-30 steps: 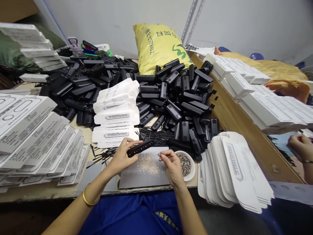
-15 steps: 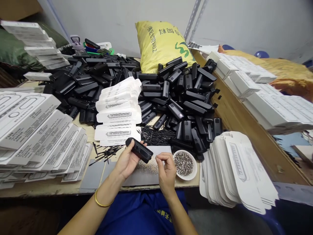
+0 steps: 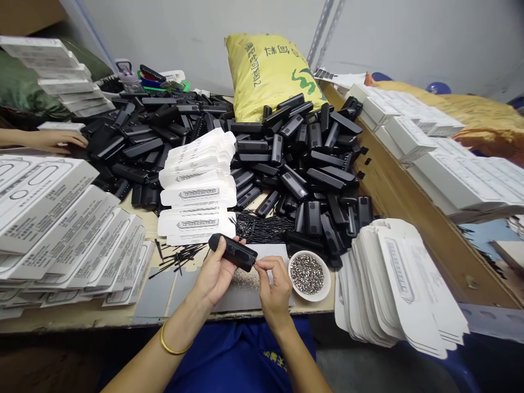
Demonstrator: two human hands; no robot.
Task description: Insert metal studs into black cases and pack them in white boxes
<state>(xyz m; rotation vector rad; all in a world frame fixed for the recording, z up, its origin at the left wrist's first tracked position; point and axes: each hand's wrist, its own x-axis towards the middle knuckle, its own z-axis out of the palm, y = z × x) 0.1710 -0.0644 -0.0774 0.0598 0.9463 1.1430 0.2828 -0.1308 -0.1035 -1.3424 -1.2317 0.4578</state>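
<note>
My left hand [image 3: 216,275] is closed around a black oblong plastic case [image 3: 234,253], thumb on top, its right end tilted slightly down. Against that right end are the pinched fingertips of my right hand [image 3: 274,286]; whatever sits between them is too small to make out. Just right of this hand stands a white bowl [image 3: 326,284] full of small shiny metal pieces [image 3: 306,274]. Under both hands lies a grey sheet [image 3: 241,303] with tiny brownish bits on it. Thin black sticks [image 3: 266,228] lie behind the case, with more black sticks [image 3: 180,255] to its left.
Behind, similar black cases [image 3: 303,142] form a large heap before a yellow sack [image 3: 266,71]. Flat white cartons [image 3: 198,196] lie mid-table, more folded cartons [image 3: 393,284] at right. White boxes [image 3: 61,229] are stacked left. Another person's hand [image 3: 61,141] reaches in at far left.
My right hand has moved slightly left and its fingertips now meet the end of the black case. Another person's hand has come in at the far left.
</note>
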